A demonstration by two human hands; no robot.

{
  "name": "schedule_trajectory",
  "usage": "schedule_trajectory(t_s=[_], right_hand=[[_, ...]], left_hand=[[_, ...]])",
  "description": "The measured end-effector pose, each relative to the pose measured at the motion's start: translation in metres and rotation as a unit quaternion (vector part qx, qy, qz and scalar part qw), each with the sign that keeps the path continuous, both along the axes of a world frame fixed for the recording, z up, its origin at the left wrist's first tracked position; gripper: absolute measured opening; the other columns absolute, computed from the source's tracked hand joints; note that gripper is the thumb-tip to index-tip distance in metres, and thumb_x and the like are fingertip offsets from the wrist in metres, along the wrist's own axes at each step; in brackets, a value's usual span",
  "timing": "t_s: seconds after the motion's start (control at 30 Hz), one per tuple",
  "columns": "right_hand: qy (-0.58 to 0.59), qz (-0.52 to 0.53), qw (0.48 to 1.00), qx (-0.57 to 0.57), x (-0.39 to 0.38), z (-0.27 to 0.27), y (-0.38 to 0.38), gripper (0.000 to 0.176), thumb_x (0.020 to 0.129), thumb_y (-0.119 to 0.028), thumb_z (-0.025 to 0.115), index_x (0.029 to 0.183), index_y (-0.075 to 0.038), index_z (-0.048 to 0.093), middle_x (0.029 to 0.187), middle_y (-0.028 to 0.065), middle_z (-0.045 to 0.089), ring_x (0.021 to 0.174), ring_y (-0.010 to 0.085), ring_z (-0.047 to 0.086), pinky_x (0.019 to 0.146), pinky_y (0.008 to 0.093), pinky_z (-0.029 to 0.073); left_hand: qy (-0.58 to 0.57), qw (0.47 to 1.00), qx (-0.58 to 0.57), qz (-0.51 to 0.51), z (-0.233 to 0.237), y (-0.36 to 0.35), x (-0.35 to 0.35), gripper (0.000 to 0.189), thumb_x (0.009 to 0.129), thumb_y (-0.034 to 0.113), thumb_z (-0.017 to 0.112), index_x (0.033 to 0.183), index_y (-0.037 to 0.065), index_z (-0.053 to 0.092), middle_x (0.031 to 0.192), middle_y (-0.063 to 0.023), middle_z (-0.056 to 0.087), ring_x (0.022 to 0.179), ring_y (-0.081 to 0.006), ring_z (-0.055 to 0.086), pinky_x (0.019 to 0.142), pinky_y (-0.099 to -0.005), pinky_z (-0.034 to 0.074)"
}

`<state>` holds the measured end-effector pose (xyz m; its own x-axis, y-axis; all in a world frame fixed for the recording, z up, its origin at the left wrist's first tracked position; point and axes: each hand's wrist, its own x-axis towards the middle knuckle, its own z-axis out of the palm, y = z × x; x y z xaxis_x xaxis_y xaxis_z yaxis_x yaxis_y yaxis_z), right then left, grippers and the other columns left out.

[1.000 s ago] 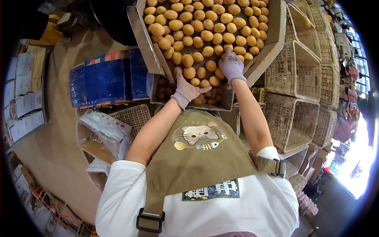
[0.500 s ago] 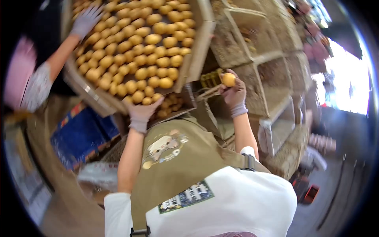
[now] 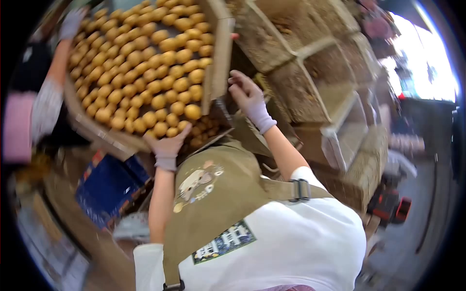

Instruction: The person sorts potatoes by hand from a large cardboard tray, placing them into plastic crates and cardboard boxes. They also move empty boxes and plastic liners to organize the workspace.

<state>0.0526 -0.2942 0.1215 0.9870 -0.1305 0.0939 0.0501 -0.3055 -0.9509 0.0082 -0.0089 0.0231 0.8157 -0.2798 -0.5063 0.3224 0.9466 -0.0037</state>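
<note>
A big sloping wooden tray is packed with round yellow-brown fruits. My left hand, in a pale glove, rests with fingers spread at the tray's low edge and touches the lowest fruits. My right hand, also gloved, hovers open and holds nothing beside the tray's right wall. Under the tray's low end a box holds more of the same fruits. Another person's gloved hand and sleeve reach onto the tray from the upper left.
Stacked wicker baskets stand to the right, close to my right hand. A blue crate and plastic wrapping lie low on the left. The view is blurred by motion.
My right hand held one fruit over the baskets half a second ago; now it is empty and back near the tray. My left hand stayed at the tray's low edge. The view swung.
</note>
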Motion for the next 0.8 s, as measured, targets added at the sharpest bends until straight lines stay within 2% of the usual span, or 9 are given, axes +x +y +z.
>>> schedule_trajectory(t_s=[0.1,0.17,0.27,0.3,0.4,0.43,0.57,0.7,0.8], right_hand=[[-0.233,0.226,0.882,-0.342,0.023,0.006,0.078,0.045,0.084,-0.019,0.071,0.128,-0.011,0.063,0.117,0.0159,0.065,0.101,0.034,0.065,0.089,0.0418,0.052],[-0.146,0.213,0.893,-0.368,0.032,-0.021,0.11,0.05,0.083,-0.032,0.068,0.131,-0.017,0.062,0.138,0.0168,0.054,0.125,0.0397,0.052,0.103,0.0507,0.042],[-0.096,0.352,0.759,-0.539,0.039,-0.05,0.117,0.052,0.087,-0.05,0.058,0.132,-0.025,0.062,0.148,0.0182,0.045,0.139,0.0442,0.038,0.11,0.0602,0.028],[-0.036,0.39,0.694,-0.603,0.049,-0.025,0.122,0.05,0.086,-0.049,0.061,0.13,-0.025,0.064,0.148,0.0179,0.045,0.138,0.0432,0.038,0.11,0.0588,0.03],[-0.008,0.248,0.882,-0.402,0.096,-0.035,0.12,0.05,0.086,-0.048,0.065,0.131,-0.026,0.064,0.149,0.0168,0.044,0.139,0.041,0.036,0.109,0.0617,0.031],[-0.052,0.212,0.843,-0.492,0.091,-0.038,0.129,0.054,0.086,-0.053,0.064,0.133,-0.026,0.062,0.154,0.0181,0.039,0.143,0.0441,0.029,0.111,0.066,0.025],[0.012,0.398,0.714,-0.577,0.058,-0.026,0.128,0.061,0.08,-0.056,0.067,0.136,-0.033,0.06,0.16,0.0182,0.029,0.149,0.0471,0.018,0.116,0.0662,0.017],[0.008,0.268,0.88,-0.392,0.081,-0.047,0.111,0.053,0.085,-0.047,0.065,0.133,-0.024,0.063,0.157,0.0185,0.035,0.14,0.0408,0.038,0.111,0.0654,0.026],[0.081,0.355,0.738,-0.568,0.06,-0.027,0.131,0.067,0.085,-0.058,0.059,0.147,-0.035,0.048,0.164,0.019,0.021,0.148,0.0432,0.023,0.114,0.0705,0.005]], left_hand=[[-0.041,0.999,-0.018,0.01,-0.034,0.004,-0.006,0.101,0.081,0.085,0.038,0.158,0.02,0.024,0.164,-0.0038,0.025,0.15,-0.0377,0.02,0.109,-0.0797,0.017],[0.076,0.997,0.011,-0.006,-0.024,0.009,-0.007,0.097,0.083,0.084,0.035,0.158,0.023,0.024,0.164,-0.0018,0.027,0.15,-0.0357,0.021,0.109,-0.0772,0.013],[0.157,0.984,0.071,-0.052,-0.023,0.014,-0.008,0.09,0.085,0.084,0.031,0.154,0.027,0.032,0.16,-0.0022,0.034,0.145,-0.0297,0.031,0.111,-0.0718,0.004],[0.18,0.974,0.124,-0.052,-0.016,0.014,-0.011,0.074,0.091,0.073,0.041,0.147,0.026,0.042,0.152,-0.0019,0.045,0.139,-0.0278,0.039,0.11,-0.0677,0.019],[0.211,0.974,0.081,-0.004,-0.021,0.007,-0.012,0.04,0.095,0.04,0.059,0.129,0.02,0.057,0.129,-0.0028,0.061,0.127,-0.0284,0.052,0.097,-0.0514,0.045],[0.144,0.988,0.057,-0.009,-0.044,0.003,-0.013,0.061,0.091,0.053,0.058,0.14,0.019,0.047,0.146,-0.0049,0.048,0.136,-0.0319,0.041,0.111,-0.0611,0.027],[0.129,0.991,-0.006,0.042,-0.024,0.012,-0.006,0.07,0.092,0.064,0.048,0.146,0.02,0.037,0.149,-0.0093,0.042,0.14,-0.0356,0.036,0.11,-0.066,0.027],[0.112,0.993,0.004,0.04,-0.027,0.003,-0.006,0.078,0.09,0.073,0.041,0.147,0.021,0.036,0.153,-0.0096,0.037,0.141,-0.0349,0.035,0.111,-0.0682,0.025],[0.042,0.985,0.17,0.0,-0.042,0.001,-0.015,0.071,0.093,0.068,0.04,0.146,0.02,0.037,0.153,-0.0087,0.036,0.141,-0.034,0.034,0.11,-0.0678,0.028]])
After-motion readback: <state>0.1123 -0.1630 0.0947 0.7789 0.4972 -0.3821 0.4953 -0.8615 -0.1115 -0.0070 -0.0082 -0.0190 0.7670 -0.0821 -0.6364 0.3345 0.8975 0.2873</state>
